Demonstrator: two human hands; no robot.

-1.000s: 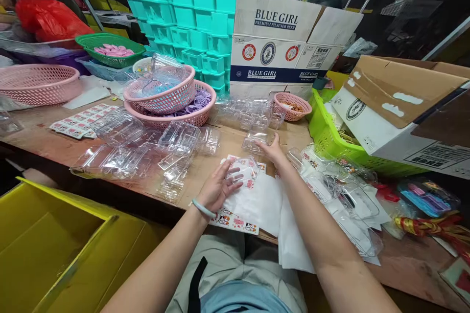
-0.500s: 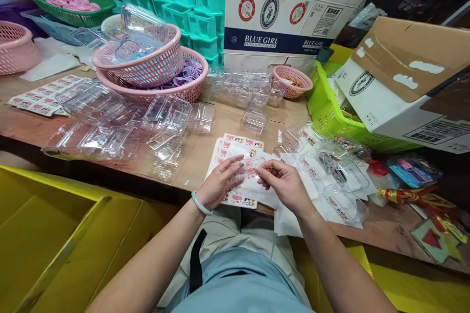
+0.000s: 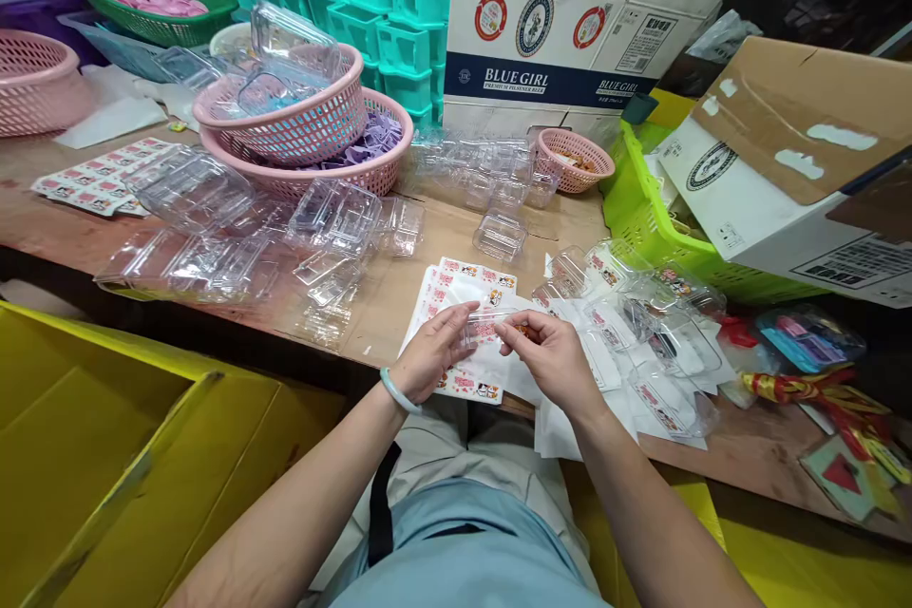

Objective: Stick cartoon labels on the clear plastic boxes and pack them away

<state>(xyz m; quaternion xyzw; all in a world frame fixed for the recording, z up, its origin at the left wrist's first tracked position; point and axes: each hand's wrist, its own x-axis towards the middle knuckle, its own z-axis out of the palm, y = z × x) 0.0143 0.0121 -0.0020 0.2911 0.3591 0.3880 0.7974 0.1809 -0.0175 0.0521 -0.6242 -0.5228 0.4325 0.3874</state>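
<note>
Between my hands is a small clear plastic box [image 3: 479, 331], with red print and cartoon figures showing at it. My left hand [image 3: 434, 349] grips its left end between thumb and fingers. At the right end, my right hand [image 3: 547, 353] pinches the box's edge, partly hiding it; whether a sticker is between those fingers I cannot tell. Under the hands lies a stack of printed sticker sheets [image 3: 465, 277], partly covered by white backing paper [image 3: 519, 378]. Right of my right hand, several clear boxes with stickers [image 3: 659, 408] rest on white paper.
Several clear plastic boxes [image 3: 334, 214] lie loose on the left of the table. Behind them stand stacked pink baskets [image 3: 306, 128]. A small pink basket [image 3: 570, 166] is at the back. The lime green crate [image 3: 652, 218] and a cardboard box [image 3: 769, 180] bound the right side.
The whole view has shifted slightly to the right. Both hands stay over the sticker sheets, and the plastic box between them looks slightly tilted compared with before.
</note>
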